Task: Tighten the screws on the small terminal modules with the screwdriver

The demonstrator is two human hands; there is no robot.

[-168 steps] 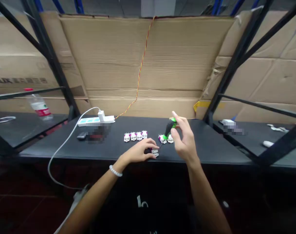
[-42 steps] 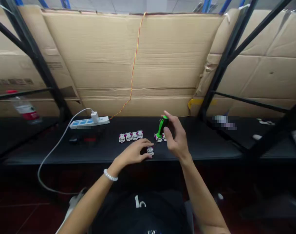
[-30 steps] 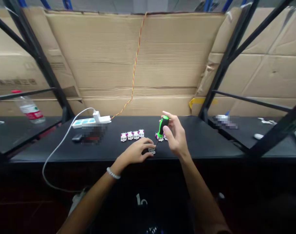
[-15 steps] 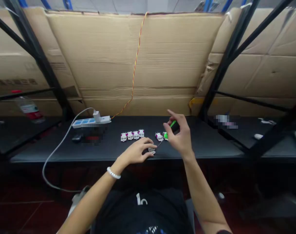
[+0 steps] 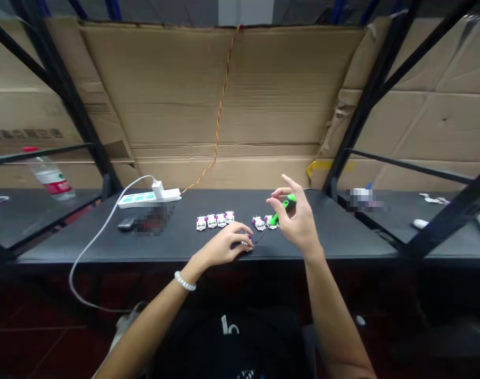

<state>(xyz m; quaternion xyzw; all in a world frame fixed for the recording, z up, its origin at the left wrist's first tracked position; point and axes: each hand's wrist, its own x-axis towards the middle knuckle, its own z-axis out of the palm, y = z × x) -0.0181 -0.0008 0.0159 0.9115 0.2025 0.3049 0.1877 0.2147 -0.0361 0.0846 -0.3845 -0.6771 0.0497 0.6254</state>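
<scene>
My left hand (image 5: 226, 246) rests on the black table (image 5: 335, 234), fingers curled over a small white and magenta part (image 5: 248, 243) near the front edge. My right hand (image 5: 299, 221) holds a green and black screwdriver (image 5: 281, 209), tilted low, with its thin tip pointing down toward that part. Index finger and thumb are lifted off the handle. A row of several similar parts (image 5: 215, 220) lies just behind my left hand, and two more parts (image 5: 259, 223) sit beside the screwdriver.
A white power strip (image 5: 148, 198) with a charger and white cable (image 5: 93, 239) lies at the back left. A dark small object (image 5: 126, 226) is near it. A water bottle (image 5: 50, 176) stands on the left table. Cardboard sheets (image 5: 263, 105) and black frame bars (image 5: 366, 100) enclose the bench.
The screwdriver has gone from upright over the part to tilted low and to the right in my right hand. My left hand has stayed on the part.
</scene>
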